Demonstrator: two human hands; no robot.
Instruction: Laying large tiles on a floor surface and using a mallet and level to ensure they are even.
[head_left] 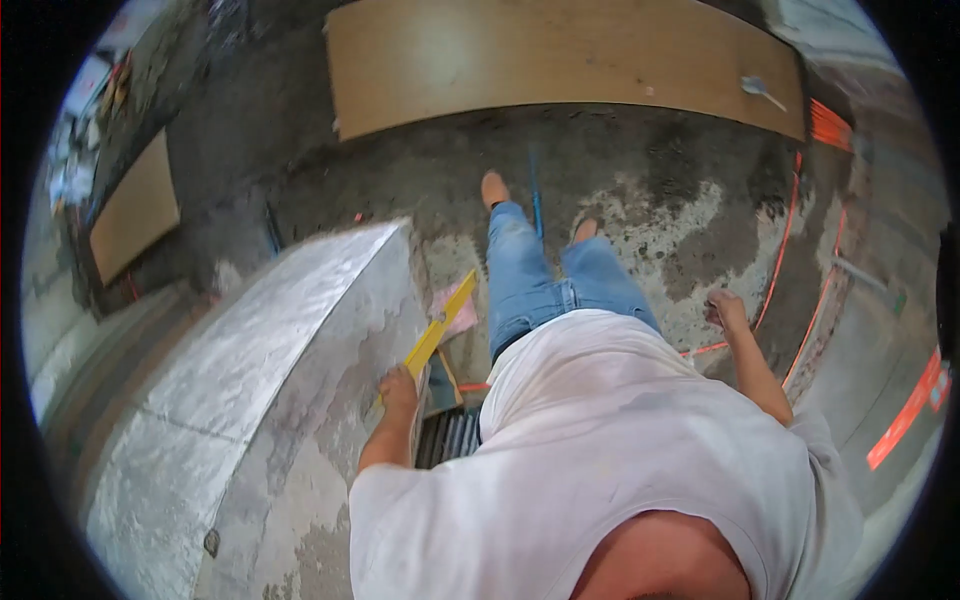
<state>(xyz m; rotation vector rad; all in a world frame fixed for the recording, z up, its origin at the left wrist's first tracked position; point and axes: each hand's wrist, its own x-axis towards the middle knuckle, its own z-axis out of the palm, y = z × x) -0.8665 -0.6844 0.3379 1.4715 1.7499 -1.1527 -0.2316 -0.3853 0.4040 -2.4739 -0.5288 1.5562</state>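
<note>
My left hand (399, 385) is closed around a long yellow spirit level (429, 342), near its lower end. The level slants up and to the right, beside the edge of a grey concrete block with a smooth, pale top (270, 315). Part of a pink sheet (461, 317) shows just behind the level. Out to my right, my right hand (728, 308) hangs above the rough floor with its fingers curled in. Whether anything small is inside those fingers is hidden.
A large tan board (560, 60) lies across the floor ahead, with a small white-headed tool (762, 92) on it. Another tan board (135, 208) is at far left. A blue pipe (536, 200) lies between my feet. Orange tubing (781, 250) runs along the right.
</note>
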